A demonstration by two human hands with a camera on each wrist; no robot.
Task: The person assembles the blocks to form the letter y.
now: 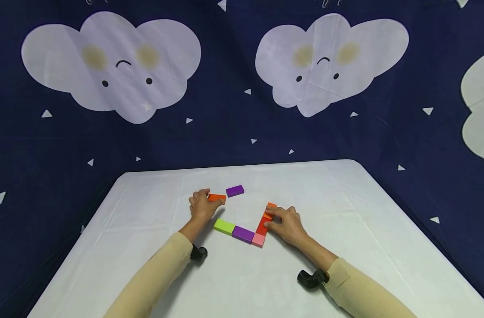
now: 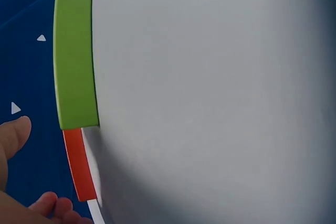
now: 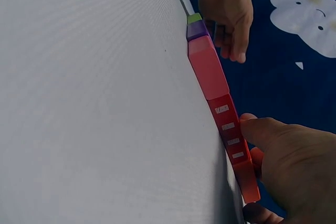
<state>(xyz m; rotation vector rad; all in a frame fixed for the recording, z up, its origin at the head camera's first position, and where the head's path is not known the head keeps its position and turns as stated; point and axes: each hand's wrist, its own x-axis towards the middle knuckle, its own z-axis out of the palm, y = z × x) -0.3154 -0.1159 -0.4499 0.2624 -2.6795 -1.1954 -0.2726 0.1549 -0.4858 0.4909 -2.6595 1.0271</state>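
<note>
The blocks look like smooth hard plastic with a soft sheen: the green block (image 1: 224, 226), the purple block (image 1: 243, 234), the pink block (image 1: 259, 240) and the red block (image 1: 262, 226), which carries small pale stickers on its side. The table (image 1: 345, 212) is covered with a white matt cloth showing faint fold creases. The backdrop (image 1: 226, 132) behind is dark blue printed fabric, matt and slightly wrinkled.

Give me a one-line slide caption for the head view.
Left hand grips an orange block; right hand places another orange block onto a green-purple-pink-red chain on the white table.
</note>
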